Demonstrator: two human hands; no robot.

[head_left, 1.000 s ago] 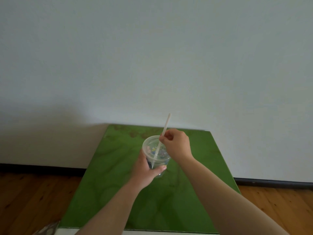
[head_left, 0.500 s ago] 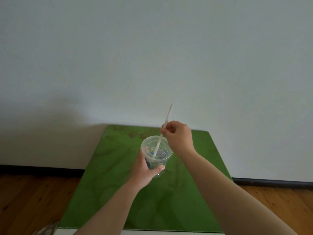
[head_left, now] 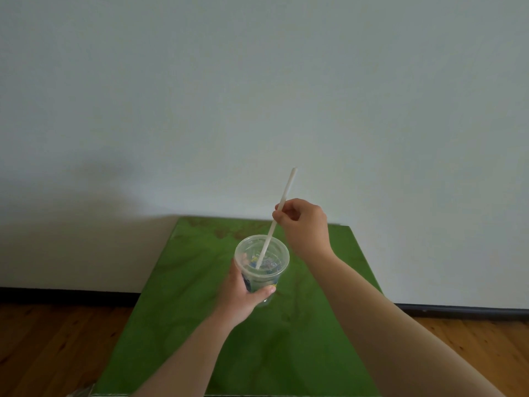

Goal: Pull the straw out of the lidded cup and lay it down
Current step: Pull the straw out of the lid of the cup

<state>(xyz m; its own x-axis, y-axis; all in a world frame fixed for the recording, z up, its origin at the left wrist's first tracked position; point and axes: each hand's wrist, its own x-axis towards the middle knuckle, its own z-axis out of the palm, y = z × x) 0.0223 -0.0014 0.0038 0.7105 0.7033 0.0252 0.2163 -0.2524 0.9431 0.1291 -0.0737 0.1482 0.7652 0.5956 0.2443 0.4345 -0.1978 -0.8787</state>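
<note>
We see the white straw [head_left: 279, 215] slanting up and to the right, its lower tip still at the clear lid [head_left: 262, 255] of the cup [head_left: 259, 277]; how deep it reaches is unclear. Our right hand [head_left: 305, 224] pinches it mid-length, fingers closed on it. Our left hand [head_left: 243, 296] wraps the cup's side above the green table [head_left: 315, 339].
</note>
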